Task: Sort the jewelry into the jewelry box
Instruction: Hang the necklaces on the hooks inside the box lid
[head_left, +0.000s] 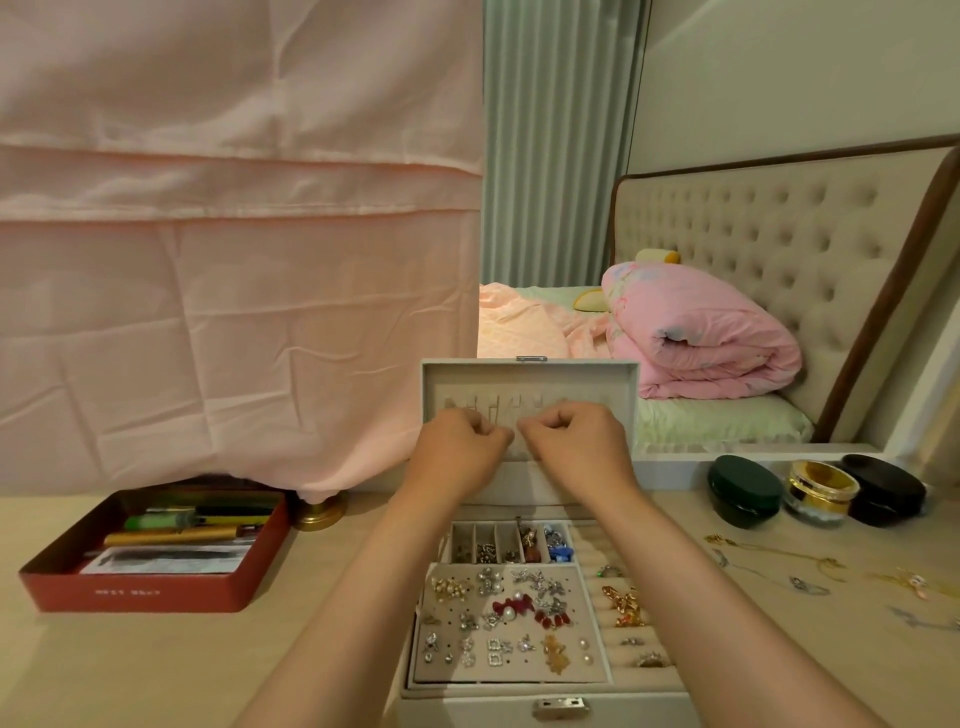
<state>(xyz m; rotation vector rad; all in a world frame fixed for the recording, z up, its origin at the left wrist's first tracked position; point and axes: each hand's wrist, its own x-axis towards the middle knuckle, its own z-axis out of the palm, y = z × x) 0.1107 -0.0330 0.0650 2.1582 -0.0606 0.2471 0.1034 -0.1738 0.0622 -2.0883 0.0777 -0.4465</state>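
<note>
Jewelry box (530, 383), rectangular, velvety-lined, compartmented

Beige table (156, 665): jewelry box (519, 696), red tin (130, 592) (left), three jars (818, 493), loose necklaces (779, 566).

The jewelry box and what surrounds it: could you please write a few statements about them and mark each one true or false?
1. The jewelry box lid stands open. True.
2. The left hand and the right hand are both up at the lid with curled fingers. True.
3. The red tin sits to the right of the box. False: it is to the left.
4. Loose necklaces lie on the table left of the box. False: they lie to its right.
5. The earring panel in the box holds many pieces. True.
</note>
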